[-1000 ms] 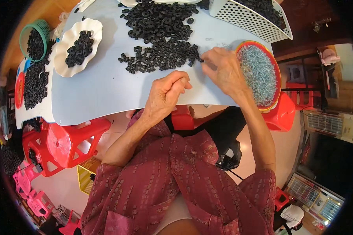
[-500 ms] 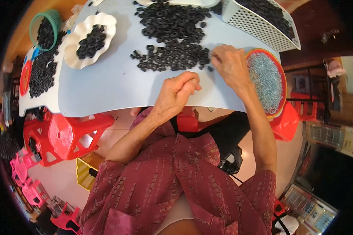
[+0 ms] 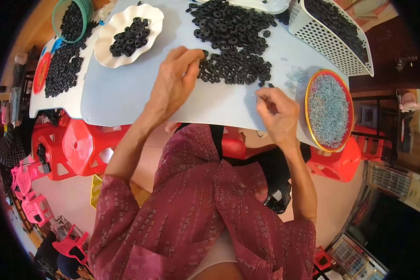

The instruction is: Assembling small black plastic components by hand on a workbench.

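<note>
My left hand reaches to the left edge of a heap of small black parts. Thumb and index finger are pinched on a small black part. Nearer the table's front edge, my right hand is closed in a pinch, with a tiny silvery piece showing at its fingertips. Larger black rings are heaped just beyond the small parts. To the right of my right hand stands a red, yellow-rimmed bowl full of tiny silvery-blue pieces. More of these pieces lie loose beside it.
A white scalloped dish holds black rings at the left. Beyond it are a tipped green basket, a spread of black parts and a red lid. A white perforated basket stands far right. Red stools sit below the table.
My left hand has moved away from me to the heap and now pinches a black part. My right hand has drawn back toward the table's front edge. The whole view has shifted.
</note>
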